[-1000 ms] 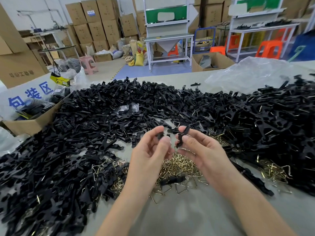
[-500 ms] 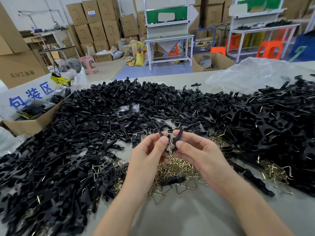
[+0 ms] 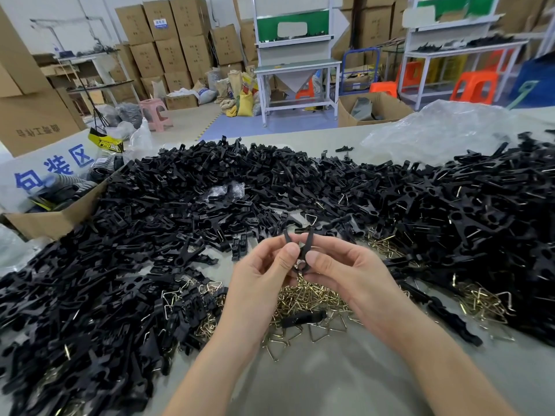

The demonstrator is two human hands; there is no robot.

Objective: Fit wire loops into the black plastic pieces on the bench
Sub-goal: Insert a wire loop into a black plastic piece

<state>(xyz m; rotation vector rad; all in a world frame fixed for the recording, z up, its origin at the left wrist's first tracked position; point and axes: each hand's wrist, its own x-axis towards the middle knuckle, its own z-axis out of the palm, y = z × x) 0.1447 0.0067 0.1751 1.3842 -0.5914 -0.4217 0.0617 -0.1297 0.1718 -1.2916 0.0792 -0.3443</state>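
A single head-worn wide-angle camera looks forward and down across a grey bench, close above the person's left hand and right hand, whose forearms enter from the bottom edge. Heaped black plastic pieces fill the middle ground. Beyond, the lens takes in stacked cardboard boxes and white workstations, edges bowed by distortion.

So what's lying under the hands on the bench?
A heap of brass-coloured wire loops with one black plastic piece on top. The hands hide part of the heap.
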